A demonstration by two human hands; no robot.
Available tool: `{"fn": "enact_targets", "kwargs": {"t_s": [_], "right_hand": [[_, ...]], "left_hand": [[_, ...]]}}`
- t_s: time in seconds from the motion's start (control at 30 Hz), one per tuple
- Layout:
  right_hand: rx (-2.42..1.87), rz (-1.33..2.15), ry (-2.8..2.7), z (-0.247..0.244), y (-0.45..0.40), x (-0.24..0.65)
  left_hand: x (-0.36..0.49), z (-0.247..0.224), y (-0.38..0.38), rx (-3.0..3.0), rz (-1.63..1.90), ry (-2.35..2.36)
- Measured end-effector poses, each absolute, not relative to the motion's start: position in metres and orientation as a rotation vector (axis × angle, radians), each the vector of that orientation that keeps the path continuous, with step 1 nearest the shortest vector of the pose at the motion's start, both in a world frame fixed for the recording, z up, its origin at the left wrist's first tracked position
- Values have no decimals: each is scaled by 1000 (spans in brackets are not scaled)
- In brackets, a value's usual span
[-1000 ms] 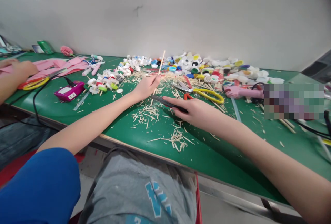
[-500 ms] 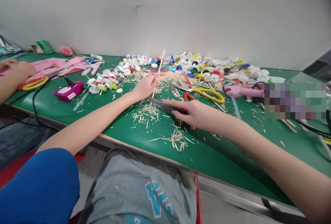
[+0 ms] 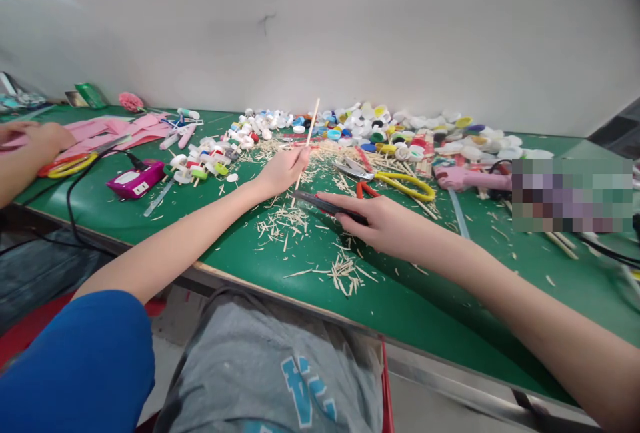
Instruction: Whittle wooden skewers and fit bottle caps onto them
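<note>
My left hand pinches a thin wooden stick, which leans with its upper end away from me and its lower end near the table. My right hand is wrapped round a knife with a black handle. Its dark blade lies across the lower part of the stick, just below my left hand; whether it touches cannot be made out. Pale wood shavings are scattered under both hands, with another small heap closer to me.
Bottle caps are piled along the wall. Yellow-handled scissors and red handles lie beyond my right hand. A pink glue gun is on the right. Leftward are capped sticks, a magenta power block and another person's hands.
The view has shifted slightly. My right hand and the knife have moved a little to the right, while my left hand keeps its hold on the stick.
</note>
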State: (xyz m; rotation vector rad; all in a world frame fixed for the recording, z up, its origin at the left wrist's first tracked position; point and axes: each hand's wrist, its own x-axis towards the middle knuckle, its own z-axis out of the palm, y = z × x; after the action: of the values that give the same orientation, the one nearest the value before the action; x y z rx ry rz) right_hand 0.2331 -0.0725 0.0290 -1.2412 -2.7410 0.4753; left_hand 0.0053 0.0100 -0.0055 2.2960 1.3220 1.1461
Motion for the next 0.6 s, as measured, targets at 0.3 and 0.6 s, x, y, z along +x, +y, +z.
{"fn": "enact_targets", "kwargs": {"t_s": [0.3,0.6], "right_hand": [[-1227,480,-2755,26,-69,234],[-1272,604,-2851,34,-72,230]], "left_hand": [[6,-5,10,2339,1132,1352],[6,-4,8,2326,1097,1360]]}}
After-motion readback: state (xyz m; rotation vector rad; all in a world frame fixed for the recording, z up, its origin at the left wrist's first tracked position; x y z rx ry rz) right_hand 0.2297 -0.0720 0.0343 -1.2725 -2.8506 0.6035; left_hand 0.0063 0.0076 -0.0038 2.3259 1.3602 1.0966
